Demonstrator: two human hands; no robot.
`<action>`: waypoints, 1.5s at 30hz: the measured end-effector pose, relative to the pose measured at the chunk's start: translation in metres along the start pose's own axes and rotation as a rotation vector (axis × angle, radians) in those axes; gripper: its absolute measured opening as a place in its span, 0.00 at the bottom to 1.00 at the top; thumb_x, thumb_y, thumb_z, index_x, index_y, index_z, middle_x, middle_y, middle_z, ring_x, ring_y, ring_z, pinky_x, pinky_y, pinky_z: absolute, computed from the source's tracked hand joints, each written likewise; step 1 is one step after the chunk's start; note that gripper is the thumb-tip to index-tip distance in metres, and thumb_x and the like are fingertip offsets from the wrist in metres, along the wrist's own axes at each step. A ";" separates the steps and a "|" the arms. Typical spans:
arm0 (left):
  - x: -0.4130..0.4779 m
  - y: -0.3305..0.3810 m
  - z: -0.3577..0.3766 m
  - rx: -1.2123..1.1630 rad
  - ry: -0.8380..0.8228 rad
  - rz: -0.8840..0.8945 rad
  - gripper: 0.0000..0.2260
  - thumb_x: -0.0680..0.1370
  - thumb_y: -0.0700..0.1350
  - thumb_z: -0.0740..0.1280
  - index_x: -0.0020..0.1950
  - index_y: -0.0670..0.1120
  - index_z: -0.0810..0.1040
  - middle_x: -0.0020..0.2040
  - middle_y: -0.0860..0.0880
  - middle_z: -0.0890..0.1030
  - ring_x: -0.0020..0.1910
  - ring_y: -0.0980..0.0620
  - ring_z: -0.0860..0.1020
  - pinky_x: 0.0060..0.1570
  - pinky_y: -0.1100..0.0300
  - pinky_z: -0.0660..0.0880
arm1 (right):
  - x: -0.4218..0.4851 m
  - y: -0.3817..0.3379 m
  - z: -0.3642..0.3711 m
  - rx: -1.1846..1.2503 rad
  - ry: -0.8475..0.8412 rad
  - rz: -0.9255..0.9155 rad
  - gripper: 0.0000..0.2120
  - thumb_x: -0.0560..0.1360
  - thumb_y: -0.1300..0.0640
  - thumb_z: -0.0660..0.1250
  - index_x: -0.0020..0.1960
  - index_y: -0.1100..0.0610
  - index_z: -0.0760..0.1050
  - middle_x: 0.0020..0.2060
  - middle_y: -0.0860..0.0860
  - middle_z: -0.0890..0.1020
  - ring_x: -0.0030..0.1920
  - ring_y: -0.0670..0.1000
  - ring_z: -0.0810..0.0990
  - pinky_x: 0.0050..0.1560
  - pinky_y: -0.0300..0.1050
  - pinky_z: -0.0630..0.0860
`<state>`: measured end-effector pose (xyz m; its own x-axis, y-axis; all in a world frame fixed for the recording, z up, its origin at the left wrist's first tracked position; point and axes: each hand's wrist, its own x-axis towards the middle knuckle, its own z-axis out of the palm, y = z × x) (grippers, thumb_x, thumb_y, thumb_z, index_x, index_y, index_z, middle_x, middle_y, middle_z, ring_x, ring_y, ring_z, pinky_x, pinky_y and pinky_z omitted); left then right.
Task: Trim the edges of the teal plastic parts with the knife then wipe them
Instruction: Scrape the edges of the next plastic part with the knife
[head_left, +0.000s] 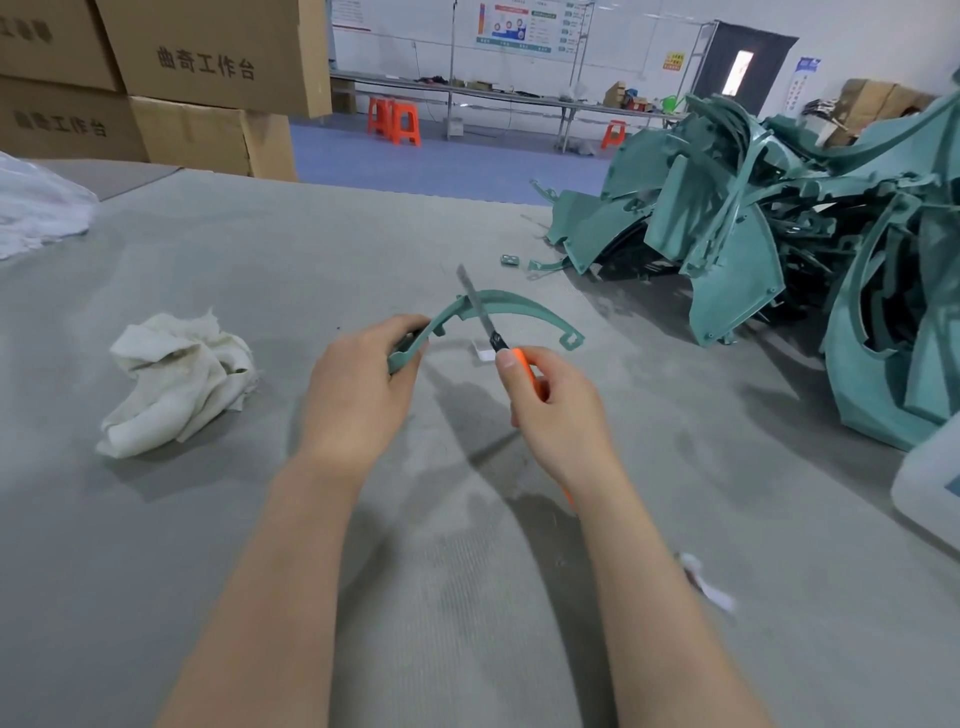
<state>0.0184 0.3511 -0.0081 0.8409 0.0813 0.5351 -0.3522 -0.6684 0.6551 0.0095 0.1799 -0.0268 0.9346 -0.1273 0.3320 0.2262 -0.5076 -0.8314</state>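
Note:
My left hand (358, 384) grips one end of a thin curved teal plastic strip (524, 309), which arches up and to the right above the grey table. My right hand (556, 410) holds an orange-handled knife (519, 364); its long blade (475, 299) points up and away and lies across the strip's upper edge. A crumpled white cloth (176, 384) lies on the table to the left of my hands. A big heap of teal plastic parts (779, 234) is piled at the right.
The grey felt-covered table (311, 519) runs to a far edge. Cardboard boxes (156, 78) are stacked at the back left beside a white plastic bag (36, 208). A white container (930, 488) stands at the right edge. Small scraps (706, 582) lie near my right forearm.

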 end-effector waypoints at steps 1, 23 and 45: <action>0.000 0.000 0.000 -0.013 0.002 0.001 0.08 0.79 0.44 0.65 0.55 0.52 0.81 0.46 0.52 0.84 0.44 0.47 0.78 0.41 0.57 0.71 | 0.001 0.001 -0.001 -0.017 0.015 0.002 0.12 0.79 0.42 0.60 0.51 0.47 0.77 0.29 0.43 0.73 0.38 0.49 0.77 0.39 0.40 0.69; -0.001 0.005 -0.006 -0.080 0.055 -0.041 0.09 0.80 0.43 0.64 0.55 0.53 0.81 0.43 0.53 0.82 0.42 0.49 0.76 0.43 0.55 0.71 | 0.013 0.018 -0.031 0.033 0.234 0.269 0.16 0.80 0.44 0.58 0.60 0.54 0.72 0.46 0.53 0.81 0.44 0.52 0.77 0.44 0.45 0.70; 0.000 0.012 -0.028 -0.248 -0.292 0.029 0.13 0.78 0.45 0.67 0.41 0.64 0.78 0.37 0.56 0.80 0.34 0.57 0.74 0.34 0.71 0.67 | 0.017 0.015 -0.041 0.413 0.331 0.392 0.07 0.77 0.53 0.68 0.44 0.56 0.74 0.30 0.50 0.82 0.24 0.49 0.66 0.30 0.43 0.66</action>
<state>0.0024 0.3641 0.0144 0.8982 -0.1732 0.4041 -0.4362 -0.4656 0.7700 0.0171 0.1347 -0.0155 0.8503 -0.5251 0.0341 0.0340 -0.0099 -0.9994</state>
